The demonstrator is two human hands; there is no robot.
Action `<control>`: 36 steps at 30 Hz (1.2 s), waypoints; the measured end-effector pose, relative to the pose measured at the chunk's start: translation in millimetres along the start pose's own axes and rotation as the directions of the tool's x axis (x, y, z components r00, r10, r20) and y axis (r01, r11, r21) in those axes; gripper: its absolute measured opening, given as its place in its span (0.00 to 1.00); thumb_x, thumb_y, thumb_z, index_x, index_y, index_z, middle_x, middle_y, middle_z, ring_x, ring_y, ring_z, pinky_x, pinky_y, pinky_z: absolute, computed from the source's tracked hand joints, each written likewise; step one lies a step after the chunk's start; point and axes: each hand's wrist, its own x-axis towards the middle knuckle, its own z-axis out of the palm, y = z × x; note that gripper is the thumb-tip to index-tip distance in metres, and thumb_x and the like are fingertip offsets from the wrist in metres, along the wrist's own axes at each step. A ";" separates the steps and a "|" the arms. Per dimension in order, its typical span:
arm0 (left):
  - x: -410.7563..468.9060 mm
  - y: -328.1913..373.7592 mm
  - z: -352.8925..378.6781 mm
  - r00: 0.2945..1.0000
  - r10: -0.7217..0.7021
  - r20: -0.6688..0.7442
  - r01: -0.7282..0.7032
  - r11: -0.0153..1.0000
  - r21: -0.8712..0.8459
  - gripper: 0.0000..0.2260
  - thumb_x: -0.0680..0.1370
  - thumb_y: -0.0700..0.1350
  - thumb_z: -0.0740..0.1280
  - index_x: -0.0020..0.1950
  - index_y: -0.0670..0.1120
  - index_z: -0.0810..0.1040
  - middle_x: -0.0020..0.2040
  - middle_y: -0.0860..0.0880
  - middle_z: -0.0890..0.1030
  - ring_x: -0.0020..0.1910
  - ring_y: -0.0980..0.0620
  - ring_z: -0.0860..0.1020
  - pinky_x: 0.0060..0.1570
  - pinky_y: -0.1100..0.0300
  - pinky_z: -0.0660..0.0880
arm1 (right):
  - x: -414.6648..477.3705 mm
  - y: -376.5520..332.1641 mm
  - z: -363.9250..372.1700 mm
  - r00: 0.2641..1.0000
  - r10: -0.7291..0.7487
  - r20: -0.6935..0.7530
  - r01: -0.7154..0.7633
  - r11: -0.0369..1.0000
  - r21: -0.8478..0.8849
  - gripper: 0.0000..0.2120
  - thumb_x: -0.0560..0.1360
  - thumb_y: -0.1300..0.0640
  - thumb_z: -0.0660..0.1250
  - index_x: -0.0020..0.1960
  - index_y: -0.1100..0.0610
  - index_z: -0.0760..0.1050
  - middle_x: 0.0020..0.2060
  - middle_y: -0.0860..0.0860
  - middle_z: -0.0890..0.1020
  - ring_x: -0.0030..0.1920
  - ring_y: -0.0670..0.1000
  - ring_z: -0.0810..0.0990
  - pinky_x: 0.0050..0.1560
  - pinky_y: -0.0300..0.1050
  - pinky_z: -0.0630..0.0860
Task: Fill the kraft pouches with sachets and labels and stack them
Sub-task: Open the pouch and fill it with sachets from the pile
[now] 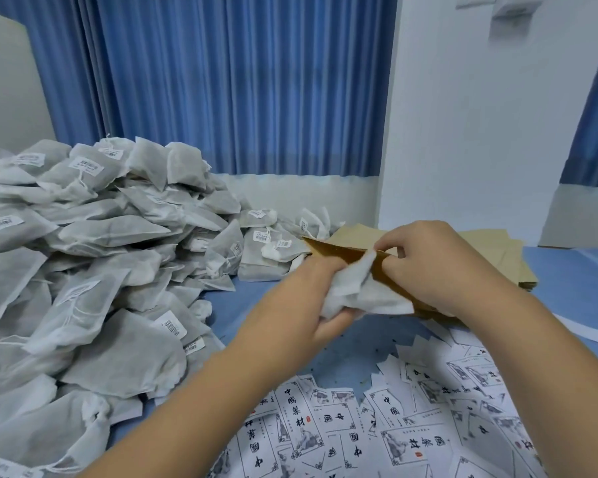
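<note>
The left hand [311,298] grips a white sachet [356,288] at the mouth of a kraft pouch [339,251], whose edge the right hand [425,267] pinches.

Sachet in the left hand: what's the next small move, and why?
Probably slide the sachet deeper into the kraft pouch. The left hand grips it with only its top corner at the pouch mouth and most of it outside, while the right hand pinches the pouch's edge, holding the mouth open.
</note>
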 end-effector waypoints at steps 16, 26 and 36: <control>57.3 34.3 16.9 0.960 -0.275 0.057 0.235 0.898 0.373 0.17 0.75 0.55 0.63 0.33 0.47 0.63 0.33 0.50 0.67 0.32 0.50 0.67 0.27 0.60 0.59 | 3.4 5.5 3.5 0.999 0.050 -0.017 -0.048 0.996 0.079 0.10 0.69 0.60 0.63 0.44 0.49 0.80 0.29 0.46 0.72 0.31 0.47 0.71 0.29 0.41 0.62; 57.0 32.1 13.4 0.922 -0.194 0.335 0.227 0.972 -0.062 0.11 0.70 0.53 0.73 0.44 0.48 0.77 0.39 0.49 0.80 0.38 0.51 0.76 0.36 0.58 0.74 | 3.8 7.4 16.1 0.999 0.048 -0.025 -0.046 0.996 0.083 0.10 0.71 0.60 0.63 0.44 0.50 0.81 0.28 0.44 0.72 0.31 0.45 0.70 0.30 0.41 0.62; 60.6 17.2 21.9 0.996 -0.086 0.014 0.077 0.945 0.318 0.09 0.76 0.50 0.62 0.40 0.49 0.78 0.42 0.50 0.75 0.44 0.48 0.74 0.38 0.56 0.70 | 3.0 0.6 12.5 0.989 0.016 -0.146 0.013 0.981 0.192 0.11 0.68 0.61 0.61 0.37 0.50 0.80 0.23 0.45 0.74 0.28 0.45 0.73 0.29 0.41 0.67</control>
